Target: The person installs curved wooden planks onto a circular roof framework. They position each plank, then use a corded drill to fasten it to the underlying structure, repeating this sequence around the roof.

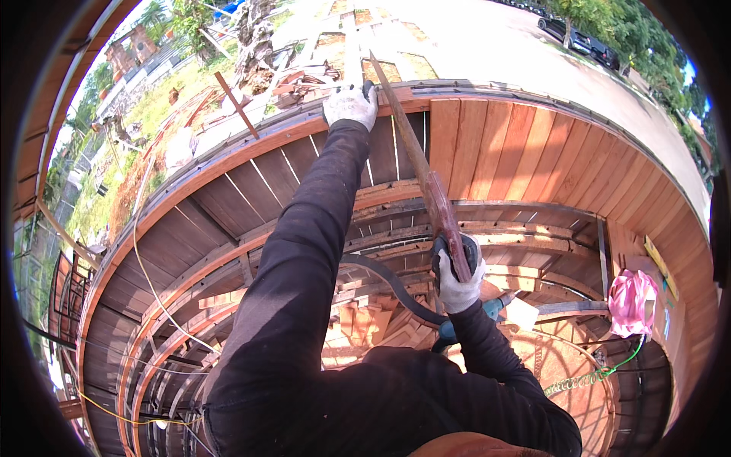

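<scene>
My left hand [350, 107], in a white glove with dark fingertips, reaches forward to the curved wooden top rail [297, 122]. Its fingers are closed over that rail, partly hidden from view. In my right hand [459, 278], gloved in white and black, is the near end of a long, narrow reddish-brown wooden board [426, 175]. The board slants forward and left, passes above the rail just right of my left hand, and looks narrower toward its far end. Dark upright slats [228, 194] line the wall to the left; lighter orange planks [525, 152] cover it to the right.
Curved wooden ribs [396, 244] step down below my arms. A blue power tool [493, 307] lies near my right forearm, by wood offcuts [362, 320]. A pink bag [632, 303] hangs at right above a green coiled hose [586, 381]. Thin cables [141, 244] cross the left side.
</scene>
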`<move>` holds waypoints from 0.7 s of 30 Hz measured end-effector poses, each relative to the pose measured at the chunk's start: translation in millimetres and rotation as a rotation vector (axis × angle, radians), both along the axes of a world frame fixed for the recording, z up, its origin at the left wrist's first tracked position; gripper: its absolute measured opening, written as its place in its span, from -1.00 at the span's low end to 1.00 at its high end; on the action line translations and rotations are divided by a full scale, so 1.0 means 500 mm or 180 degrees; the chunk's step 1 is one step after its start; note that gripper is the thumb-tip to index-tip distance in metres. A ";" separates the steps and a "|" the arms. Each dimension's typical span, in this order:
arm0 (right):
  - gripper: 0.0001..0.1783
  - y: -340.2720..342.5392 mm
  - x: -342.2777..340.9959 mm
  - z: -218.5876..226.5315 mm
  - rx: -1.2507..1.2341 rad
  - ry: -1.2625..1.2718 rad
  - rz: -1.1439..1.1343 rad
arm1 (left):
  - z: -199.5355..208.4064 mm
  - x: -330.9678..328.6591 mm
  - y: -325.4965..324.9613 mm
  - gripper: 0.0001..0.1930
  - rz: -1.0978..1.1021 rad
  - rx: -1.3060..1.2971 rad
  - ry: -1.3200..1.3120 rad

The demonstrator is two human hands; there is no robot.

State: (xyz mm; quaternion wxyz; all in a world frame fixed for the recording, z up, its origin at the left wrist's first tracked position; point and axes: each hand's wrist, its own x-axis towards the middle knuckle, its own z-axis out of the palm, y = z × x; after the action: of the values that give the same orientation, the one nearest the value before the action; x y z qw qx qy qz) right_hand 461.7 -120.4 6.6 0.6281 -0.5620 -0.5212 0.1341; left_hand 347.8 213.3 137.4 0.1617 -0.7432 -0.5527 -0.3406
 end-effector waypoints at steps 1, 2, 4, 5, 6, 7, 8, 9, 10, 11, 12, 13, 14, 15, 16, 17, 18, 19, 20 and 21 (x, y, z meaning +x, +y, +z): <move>-0.58 -0.015 -0.005 0.002 0.0071 -0.0054 0.0025 | 0.001 0.001 0.000 -0.61 -0.0001 -0.0013 0.0031; -0.58 -0.030 -0.010 0.007 -0.0118 -0.0059 0.0003 | 0.004 0.001 0.000 -0.62 -0.0036 0.0014 0.0022; -0.58 -0.054 -0.022 0.022 0.0339 -0.0387 -0.0140 | 0.008 0.002 -0.003 -0.65 -0.0050 -0.0052 0.0024; -0.58 -0.056 -0.027 0.031 0.0374 -0.0534 -0.0253 | 0.010 0.001 -0.005 -0.63 -0.0067 -0.0122 0.0088; -0.58 -0.055 -0.032 0.042 0.0370 -0.0390 -0.0102 | 0.013 0.000 -0.007 -0.61 -0.0090 -0.0192 0.0148; -0.59 -0.044 -0.038 0.052 0.0227 -0.0287 -0.0016 | 0.015 -0.001 -0.010 -0.58 -0.0125 -0.0201 0.0193; -0.59 -0.030 -0.042 0.061 0.0332 -0.0192 0.0040 | 0.015 -0.003 -0.013 -0.58 -0.0122 -0.0213 0.0221; -0.60 -0.010 -0.047 0.069 0.0581 -0.0117 0.0110 | 0.015 -0.003 -0.016 -0.57 -0.0130 -0.0155 0.0220; -0.63 0.010 -0.049 0.075 0.0695 -0.0204 0.0018 | 0.016 -0.003 -0.018 -0.57 -0.0161 -0.0047 0.0191; -0.65 0.025 -0.055 0.080 0.0848 -0.0600 -0.0366 | 0.015 -0.003 -0.019 -0.60 -0.0116 -0.0063 0.0189; -0.65 0.037 -0.057 0.083 0.0565 -0.0351 -0.0242 | 0.016 -0.001 -0.018 -0.64 -0.0092 -0.0025 0.0156; -0.65 0.038 -0.062 0.084 0.0235 -0.0238 -0.0107 | 0.016 0.001 -0.017 -0.67 -0.0071 -0.0003 0.0122; -0.65 0.039 -0.063 0.084 0.0382 -0.0231 -0.0067 | 0.017 0.002 -0.014 -0.64 -0.0044 -0.0102 0.0144; -0.64 0.030 -0.067 0.083 0.0345 -0.0246 -0.0033 | 0.018 0.004 -0.010 -0.61 -0.0014 -0.0221 0.0105; -0.64 0.023 -0.068 0.082 0.0040 -0.0210 -0.0030 | 0.022 0.005 -0.003 -0.57 0.0015 -0.0330 0.0076; -0.63 0.009 -0.071 0.080 0.0186 -0.0381 -0.0152 | 0.020 0.005 -0.001 -0.53 0.0043 -0.0439 0.0027; -0.62 0.003 -0.072 0.078 0.0424 -0.0401 -0.0049 | 0.019 0.005 0.001 -0.53 0.0068 -0.0312 0.0103; -0.62 -0.002 -0.072 0.076 0.0697 -0.0475 0.0085 | 0.017 0.002 0.001 -0.53 0.0010 -0.0279 0.0117; -0.62 0.001 -0.073 0.074 0.0605 -0.0320 0.0157 | 0.016 0.001 0.002 -0.53 -0.0056 -0.0225 0.0137; -0.63 0.008 -0.071 0.074 0.0402 -0.0310 0.0058 | 0.015 -0.001 0.001 -0.53 -0.0140 -0.0131 0.0152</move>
State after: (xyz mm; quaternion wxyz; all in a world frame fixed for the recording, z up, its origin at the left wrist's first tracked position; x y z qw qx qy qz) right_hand 426.4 -116.2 43.5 0.6350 -0.5224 -0.5636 0.0791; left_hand 347.1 213.8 144.8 0.1520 -0.7662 -0.5392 -0.3148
